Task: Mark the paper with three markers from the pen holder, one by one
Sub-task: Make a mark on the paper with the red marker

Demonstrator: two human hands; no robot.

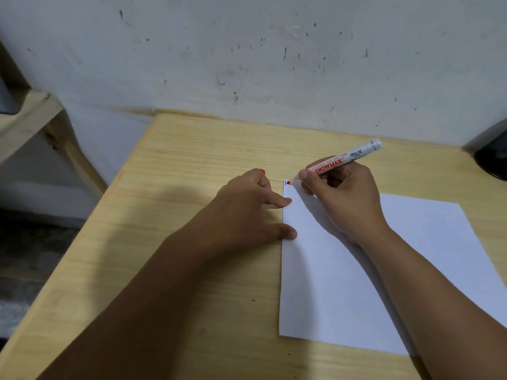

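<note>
A white sheet of paper (356,270) lies on the wooden table (178,215), right of centre. My right hand (343,198) grips a white marker (343,160) with red lettering, its red tip touching the paper's far left corner. A short blue mark (286,183) shows just left of that tip. My left hand (247,212) rests on the table with thumb and a finger pressing the paper's left edge. A bit of red, seemingly the marker's cap (262,171), peeks out from the curled fingers of that hand. The pen holder is not clearly in view.
A stained white wall (274,50) rises right behind the table. A wooden shelf frame (35,119) stands at the left, beyond the table's edge. A dark object (493,157) sits at the table's far right edge, partly cut off.
</note>
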